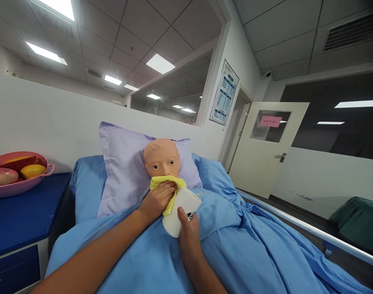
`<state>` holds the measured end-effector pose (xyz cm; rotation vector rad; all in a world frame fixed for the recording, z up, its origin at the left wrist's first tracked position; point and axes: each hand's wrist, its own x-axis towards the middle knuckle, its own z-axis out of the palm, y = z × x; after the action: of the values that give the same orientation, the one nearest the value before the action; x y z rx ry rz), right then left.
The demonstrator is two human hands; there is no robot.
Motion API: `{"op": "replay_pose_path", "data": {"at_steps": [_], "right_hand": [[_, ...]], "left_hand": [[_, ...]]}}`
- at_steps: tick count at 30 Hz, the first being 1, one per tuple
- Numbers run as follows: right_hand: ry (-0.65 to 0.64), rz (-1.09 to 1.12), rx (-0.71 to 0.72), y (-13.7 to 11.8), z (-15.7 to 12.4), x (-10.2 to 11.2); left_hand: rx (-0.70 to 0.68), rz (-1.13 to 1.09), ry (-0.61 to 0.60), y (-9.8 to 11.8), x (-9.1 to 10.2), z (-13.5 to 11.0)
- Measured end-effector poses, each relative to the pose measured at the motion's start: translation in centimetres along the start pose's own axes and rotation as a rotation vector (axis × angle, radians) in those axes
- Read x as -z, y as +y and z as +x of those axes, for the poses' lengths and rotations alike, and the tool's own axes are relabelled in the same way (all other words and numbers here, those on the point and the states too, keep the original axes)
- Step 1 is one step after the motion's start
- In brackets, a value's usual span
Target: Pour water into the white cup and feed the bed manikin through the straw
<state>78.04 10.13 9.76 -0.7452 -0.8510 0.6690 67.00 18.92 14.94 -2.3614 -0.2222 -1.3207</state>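
Where right hand (pixel 189 234) grips cup (pixel 184 201), print (pixel 191 215) shows.

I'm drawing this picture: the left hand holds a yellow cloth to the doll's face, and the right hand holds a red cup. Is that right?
Not quite: the cup is white, not red, as the head view shows. The right hand holds it, and the left hand holds the yellow cloth to the face of the doll.
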Motion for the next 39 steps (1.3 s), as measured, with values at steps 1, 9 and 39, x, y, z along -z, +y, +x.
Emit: {"op": "replay_pose_path", "data": {"at_steps": [1,9,39], "right_hand": [[-0.001,-0.001,-0.025,0.0,0.0,0.0],[-0.012,-0.027,-0.111,-0.7,-0.2,-0.1],[-0.469,-0.281,-0.285,-2.4,-1.3,-0.9]], "left_hand": [[0.026,-0.020,-0.001,0.2,0.0,-0.4],[0.636,-0.734,0.177,2.4,1.6,-1.7],[1.565,-1.772,0.738,3.5,3.2,-8.8]]}}
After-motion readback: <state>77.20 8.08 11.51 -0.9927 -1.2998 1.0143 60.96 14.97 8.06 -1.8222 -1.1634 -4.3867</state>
